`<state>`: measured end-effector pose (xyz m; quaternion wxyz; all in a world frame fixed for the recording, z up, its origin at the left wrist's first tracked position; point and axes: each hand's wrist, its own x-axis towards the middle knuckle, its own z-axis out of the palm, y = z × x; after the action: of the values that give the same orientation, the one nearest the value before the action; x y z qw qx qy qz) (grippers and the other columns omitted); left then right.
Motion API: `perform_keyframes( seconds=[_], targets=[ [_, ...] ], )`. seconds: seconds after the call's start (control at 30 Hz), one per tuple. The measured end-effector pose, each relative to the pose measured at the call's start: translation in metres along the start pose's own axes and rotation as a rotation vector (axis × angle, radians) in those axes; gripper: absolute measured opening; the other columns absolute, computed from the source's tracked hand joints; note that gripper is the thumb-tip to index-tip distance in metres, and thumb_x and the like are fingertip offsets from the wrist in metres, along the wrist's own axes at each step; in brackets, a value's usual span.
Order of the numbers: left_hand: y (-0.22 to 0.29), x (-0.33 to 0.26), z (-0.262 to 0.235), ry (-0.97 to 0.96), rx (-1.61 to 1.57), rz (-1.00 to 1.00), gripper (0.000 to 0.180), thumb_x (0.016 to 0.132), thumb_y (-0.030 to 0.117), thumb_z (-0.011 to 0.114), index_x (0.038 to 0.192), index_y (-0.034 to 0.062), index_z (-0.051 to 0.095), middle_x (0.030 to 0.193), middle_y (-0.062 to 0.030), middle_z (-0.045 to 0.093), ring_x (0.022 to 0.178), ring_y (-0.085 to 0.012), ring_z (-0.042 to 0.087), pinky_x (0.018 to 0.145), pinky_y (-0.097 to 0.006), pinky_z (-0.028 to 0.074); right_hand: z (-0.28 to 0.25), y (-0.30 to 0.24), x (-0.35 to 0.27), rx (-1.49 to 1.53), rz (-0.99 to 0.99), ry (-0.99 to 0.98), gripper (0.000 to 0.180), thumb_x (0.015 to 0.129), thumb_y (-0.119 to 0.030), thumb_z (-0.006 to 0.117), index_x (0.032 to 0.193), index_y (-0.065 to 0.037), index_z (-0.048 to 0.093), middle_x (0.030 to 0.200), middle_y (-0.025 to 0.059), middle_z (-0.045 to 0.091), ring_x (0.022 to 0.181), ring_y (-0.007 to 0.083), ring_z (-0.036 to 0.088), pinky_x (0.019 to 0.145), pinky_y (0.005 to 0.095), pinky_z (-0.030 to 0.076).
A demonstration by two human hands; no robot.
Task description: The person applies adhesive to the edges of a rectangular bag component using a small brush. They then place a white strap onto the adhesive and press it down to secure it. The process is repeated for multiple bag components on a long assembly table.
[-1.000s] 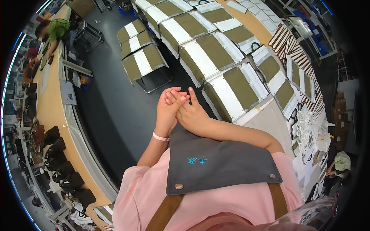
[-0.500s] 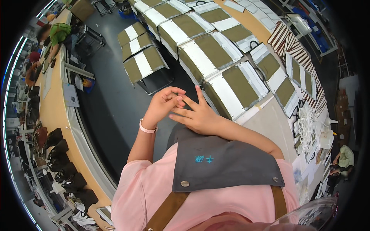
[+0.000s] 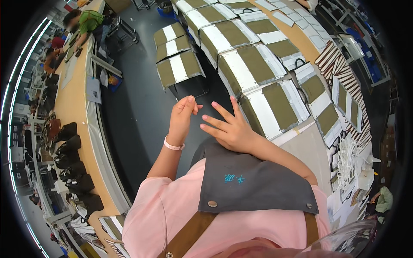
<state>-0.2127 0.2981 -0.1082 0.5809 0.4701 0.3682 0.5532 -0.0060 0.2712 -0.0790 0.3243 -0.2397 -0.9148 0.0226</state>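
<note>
My left hand [image 3: 181, 119], with a pale pink band [image 3: 173, 144] at its wrist, is raised before my apron. Its thumb and fingers are curled together; anything between them is hidden or too small to see. To its right, my right hand [image 3: 232, 127] has its fingers spread and pointing up and left, with nothing held. A narrow gap separates the two hands. Nearest the right hand is the closest of several olive-and-white fabric panels [image 3: 279, 105], lying in rows on the long table beyond it.
A stool-like stand [image 3: 189, 88] carries more olive-and-white panels [image 3: 179, 68]. White cords [image 3: 349, 159] lie heaped at the right, near striped strips [image 3: 333, 60]. Along the left runs a wooden workbench [image 3: 91, 142] with black bags [image 3: 78, 161] beside it. A person in green [image 3: 90, 21] leans over its far end.
My hands, touching at the fingertips before, have drawn apart. The left hand's fingers have curled in; the right hand's stay spread. The whole view has shifted, so the surroundings sit farther right and lower.
</note>
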Motion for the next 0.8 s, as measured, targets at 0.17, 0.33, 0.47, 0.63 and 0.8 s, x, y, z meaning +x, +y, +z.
perform_keyframes(
  seconds=[0.17, 0.33, 0.47, 0.63, 0.8],
  targets=[
    [0.005, -0.025, -0.005, 0.109, 0.129, -0.090, 0.026, 0.096, 0.025, 0.048, 0.092, 0.0026, 0.060, 0.088, -0.0040, 0.060, 0.083, -0.0122, 0.055, 0.083, -0.028, 0.045, 0.001, -0.008, 0.005, 0.021, -0.038, 0.031, 0.040, 0.073, -0.010, 0.064, 0.112, -0.012, 0.062, 0.124, 0.0079, 0.055, 0.125, 0.0325, 0.043, 0.106, 0.0586, 0.024],
    [0.033, -0.053, 0.019, -0.172, 0.183, -0.185, 0.038, 0.095, 0.032, 0.047, 0.114, 0.0011, 0.056, 0.112, -0.0079, 0.060, 0.103, -0.0190, 0.057, 0.091, -0.033, 0.043, 0.016, -0.015, 0.005, 0.168, -0.097, 0.046, 0.024, 0.074, -0.011, 0.063, 0.095, 0.001, 0.064, 0.096, 0.0125, 0.064, 0.078, 0.0263, 0.063, 0.070, 0.0361, 0.053],
    [0.027, -0.063, 0.046, -0.424, 0.628, -0.215, 0.041, 0.096, 0.040, 0.045, 0.103, 0.0010, 0.057, 0.097, -0.0052, 0.060, 0.088, -0.0109, 0.054, 0.078, -0.026, 0.045, 0.023, -0.016, -0.003, 0.350, -0.254, -0.131, 0.008, 0.073, -0.011, 0.064, 0.079, -0.007, 0.062, 0.084, 0.0077, 0.062, 0.064, 0.0234, 0.061, 0.057, 0.0325, 0.051],
    [0.026, -0.065, 0.052, -0.437, -0.041, -0.574, 0.037, 0.097, 0.041, 0.046, 0.081, 0.0078, 0.052, 0.074, 0.0062, 0.049, 0.068, -0.0005, 0.043, 0.058, -0.017, 0.040, 0.012, -0.027, -0.009, 0.275, -0.382, 0.031, 0.007, 0.073, -0.008, 0.061, 0.080, -0.008, 0.061, 0.084, 0.0052, 0.061, 0.074, 0.0202, 0.061, 0.064, 0.0296, 0.050],
    [0.023, -0.074, 0.061, -0.338, -0.155, -0.579, 0.037, 0.097, 0.041, 0.044, 0.075, 0.0118, 0.048, 0.069, 0.0081, 0.046, 0.061, -0.0005, 0.041, 0.052, -0.017, 0.039, 0.006, -0.026, -0.021, 0.034, -0.486, 0.047, 0.023, 0.076, -0.014, 0.060, 0.098, -0.011, 0.060, 0.099, 0.0007, 0.058, 0.095, 0.0149, 0.056, 0.083, 0.0352, 0.045]
  ],
)
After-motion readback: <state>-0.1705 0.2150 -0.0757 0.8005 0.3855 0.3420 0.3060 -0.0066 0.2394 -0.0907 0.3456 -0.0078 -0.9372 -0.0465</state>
